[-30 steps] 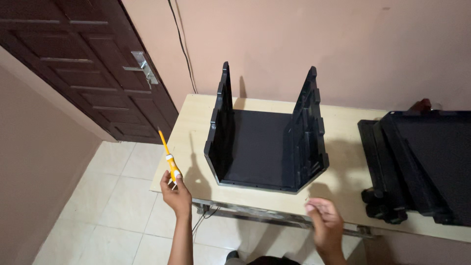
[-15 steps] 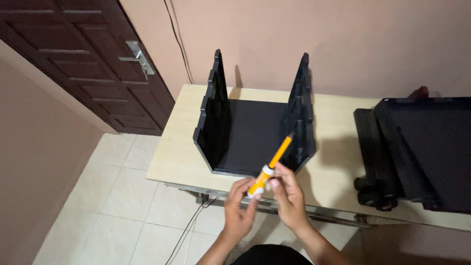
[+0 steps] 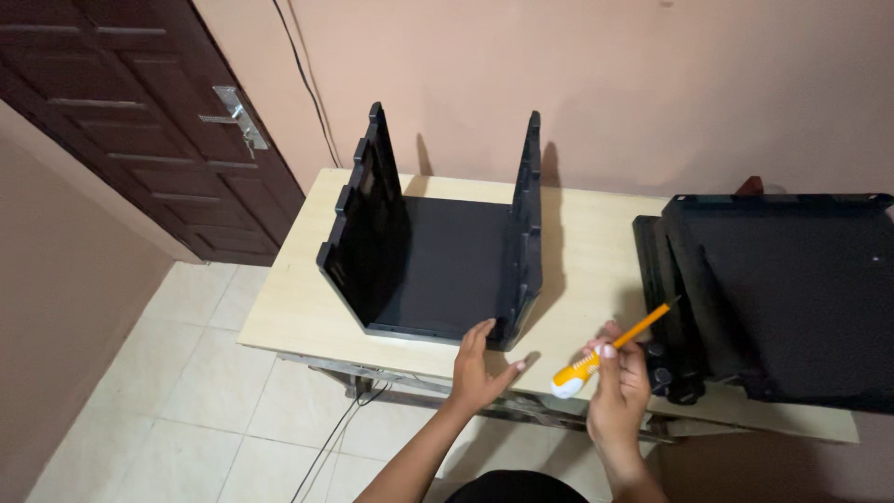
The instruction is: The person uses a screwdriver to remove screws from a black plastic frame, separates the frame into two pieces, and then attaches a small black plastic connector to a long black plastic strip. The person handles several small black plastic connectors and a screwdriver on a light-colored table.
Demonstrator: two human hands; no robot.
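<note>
Screwdriver point(image 3: 610, 349) now passed over to right hand point(image 3: 619, 387), fingers closed around it; left hand point(image 3: 480, 368), fingers spread, now against black frame point(image 3: 438, 270) on bench point(image 3: 577, 242).

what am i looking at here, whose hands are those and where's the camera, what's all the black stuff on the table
There is no machine here. The picture comes from a camera worn on a person's head, looking down, so the two bare hands at the bottom are that person's own.

The left hand rests on the front edge of a black U-shaped piece: a flat base with two upright side panels, standing on a pale wooden table. The right hand holds a screwdriver with an orange shaft and a white and orange handle, its tip pointing up and to the right.

On the right side of the table lies a stack of flat black panels, with some small black parts at its near corner that are too dark to make out.

Behind the table is a pinkish wall; to the left, a dark wooden door and a tiled floor.
</note>
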